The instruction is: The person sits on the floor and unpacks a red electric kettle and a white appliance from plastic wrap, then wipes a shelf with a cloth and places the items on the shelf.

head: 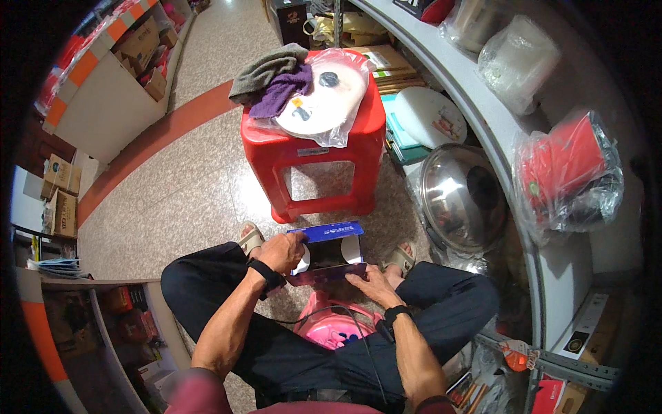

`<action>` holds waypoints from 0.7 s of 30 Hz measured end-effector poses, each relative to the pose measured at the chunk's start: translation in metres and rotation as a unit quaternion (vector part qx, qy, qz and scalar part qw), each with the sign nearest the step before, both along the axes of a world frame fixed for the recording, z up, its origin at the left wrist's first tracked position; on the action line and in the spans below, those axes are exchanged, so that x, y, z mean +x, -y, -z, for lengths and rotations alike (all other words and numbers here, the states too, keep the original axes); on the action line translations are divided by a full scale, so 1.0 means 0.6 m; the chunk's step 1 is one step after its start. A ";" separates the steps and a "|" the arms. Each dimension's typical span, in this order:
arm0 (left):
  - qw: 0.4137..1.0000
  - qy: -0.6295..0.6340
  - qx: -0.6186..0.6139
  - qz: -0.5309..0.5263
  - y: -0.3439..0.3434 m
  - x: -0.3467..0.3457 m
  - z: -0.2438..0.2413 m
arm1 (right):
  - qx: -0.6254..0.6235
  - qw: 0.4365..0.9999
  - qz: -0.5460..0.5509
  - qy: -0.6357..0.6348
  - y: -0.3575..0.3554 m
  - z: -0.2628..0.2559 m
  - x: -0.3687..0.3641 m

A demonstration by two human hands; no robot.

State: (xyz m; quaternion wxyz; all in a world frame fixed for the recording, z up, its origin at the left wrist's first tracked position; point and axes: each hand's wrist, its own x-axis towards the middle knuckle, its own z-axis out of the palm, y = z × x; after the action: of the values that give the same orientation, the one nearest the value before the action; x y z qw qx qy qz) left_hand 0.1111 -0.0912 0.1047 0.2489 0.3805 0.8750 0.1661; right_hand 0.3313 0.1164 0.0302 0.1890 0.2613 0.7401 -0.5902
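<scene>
Between my knees I hold a blue cardboard box (331, 232) with its long side open, showing a dark inside and white rounded flaps at both ends. My left hand (282, 252) grips its left end near the upper corner. At the lower right corner, my right hand (373, 284) has its fingers on the edge. In front stands a red plastic stool (315, 155). On it lie a white round lid (339, 101) in clear plastic, a purple cloth (282, 92) and a grey cloth (269, 70).
A pink plastic seat (331, 328) is under me. Beside the stool, to the right, lean a glass pan lid (463, 199) and a white round board (430, 116). A grey shelf (496, 139) carries plastic-wrapped goods, including a red item (566, 160). Shelving (111, 116) lines the left.
</scene>
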 end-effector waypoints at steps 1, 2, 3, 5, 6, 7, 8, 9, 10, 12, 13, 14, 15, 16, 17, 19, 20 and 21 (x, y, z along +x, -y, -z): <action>0.999 -0.031 -0.018 -0.008 -0.001 -0.001 -0.002 | 0.059 0.997 0.000 -0.053 0.007 -0.002 -0.001; 0.999 -0.028 -0.014 -0.010 -0.002 -0.004 -0.006 | 0.117 0.990 0.012 -0.079 0.017 -0.004 -0.001; 0.999 -0.030 -0.010 -0.012 -0.003 -0.007 -0.009 | 0.162 0.982 0.016 -0.098 0.023 -0.006 0.001; 0.999 -0.029 -0.001 -0.026 -0.006 -0.008 -0.016 | 0.116 0.989 0.040 -0.078 0.021 -0.004 -0.006; 0.999 -0.027 0.004 -0.038 -0.006 -0.009 -0.019 | 0.112 0.991 0.048 -0.056 0.019 -0.002 -0.007; 0.998 -0.025 0.009 -0.051 -0.007 -0.009 -0.020 | 0.109 0.991 0.058 -0.054 0.016 0.002 -0.007; 0.997 -0.066 0.025 -0.032 -0.007 -0.009 -0.021 | 0.169 0.982 0.084 -0.020 0.020 0.008 -0.008; 0.996 -0.073 0.043 -0.031 -0.007 -0.008 -0.021 | 0.168 0.979 0.111 -0.031 0.021 0.014 -0.009; 0.995 -0.081 0.049 -0.032 -0.007 -0.007 -0.019 | 0.166 0.975 0.138 -0.049 0.023 0.022 -0.011; 0.994 -0.091 0.047 -0.024 -0.005 -0.004 -0.012 | 0.169 0.970 0.171 -0.043 0.024 0.038 -0.015; 0.996 -0.073 0.049 -0.014 -0.002 -0.001 -0.007 | 0.179 0.964 0.189 -0.056 0.028 0.046 -0.016; 0.997 -0.055 0.057 0.000 0.002 0.002 -0.002 | 0.189 0.957 0.212 -0.048 0.033 0.054 -0.018; 0.997 -0.036 0.064 0.013 0.006 0.006 0.004 | 0.199 0.950 0.236 -0.041 0.036 0.061 -0.019; 0.999 -0.024 0.007 0.021 0.012 0.015 0.011 | 0.213 0.946 0.239 -0.040 0.038 0.067 -0.021; 0.998 0.008 -0.010 0.058 0.014 0.024 0.019 | 0.228 0.942 0.242 -0.040 0.039 0.073 -0.022; 0.986 0.082 -0.069 0.129 0.012 0.041 0.036 | 0.210 0.946 0.244 -0.028 0.039 0.081 -0.024; 0.986 0.052 -0.090 0.131 0.015 0.055 0.043 | 0.178 0.953 0.243 -0.017 0.037 0.084 -0.025; 0.982 0.035 -0.132 0.130 0.015 0.071 0.051 | 0.152 0.958 0.245 0.001 0.034 0.086 -0.026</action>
State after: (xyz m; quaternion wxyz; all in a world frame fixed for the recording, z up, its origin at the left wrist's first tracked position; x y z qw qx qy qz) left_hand 0.1537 -0.1002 0.0744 0.3474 0.4486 0.8230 0.0284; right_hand 0.3158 0.0960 -0.0217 -0.0026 0.4608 0.7339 -0.4991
